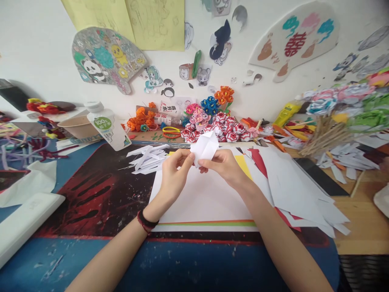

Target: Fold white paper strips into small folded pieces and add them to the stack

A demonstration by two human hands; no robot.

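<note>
A small piece of folded white paper (pixel 206 145) with visible creases is held up between my two hands, above the sheets on the table. My left hand (pixel 178 168) pinches its lower left edge between thumb and fingers. On the other side, my right hand (pixel 223 164) grips the lower right edge, its thumb lying across the front. Some fingertips are hidden behind the paper. Below both hands lies a stack of large white sheets (pixel 203 198), with yellow, green and orange edges showing beneath.
Cut paper strips (pixel 148 158) lie left of the stack, and loose white sheets (pixel 298 182) are piled at right. Behind stand red-and-white paper flowers (pixel 225 129) and a yellow bottle (pixel 287 112). A white carton (pixel 107 127) and a long white box (pixel 30 221) are at left.
</note>
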